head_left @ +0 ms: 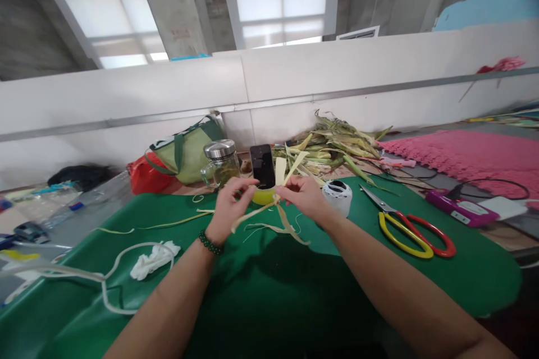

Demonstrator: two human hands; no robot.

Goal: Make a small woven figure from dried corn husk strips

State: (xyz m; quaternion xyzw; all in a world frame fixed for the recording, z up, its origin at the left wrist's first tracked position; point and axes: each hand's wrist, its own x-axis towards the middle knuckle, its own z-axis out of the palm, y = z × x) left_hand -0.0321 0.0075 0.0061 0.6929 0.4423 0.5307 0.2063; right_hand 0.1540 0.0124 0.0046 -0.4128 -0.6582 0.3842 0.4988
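My right hand pinches pale corn husk strips where they cross. Some strips point up from the fingers. Others hang down, one slanting left below my left hand. My left hand, with a dark bead bracelet on its wrist, is held to the left of the strips. Its thumb and forefinger are drawn together, and whatever lies between them is too small to make out. Just behind the hands, a yellow roll sits at the foot of an upright phone. Loose husk scraps and thin thread lie on the green mat below.
Scissors with red and yellow handles lie right, near a white spool. Behind are a husk pile, a lidded glass jar and a green bag. Left are crumpled tissue and a white cable; right, a purple power strip.
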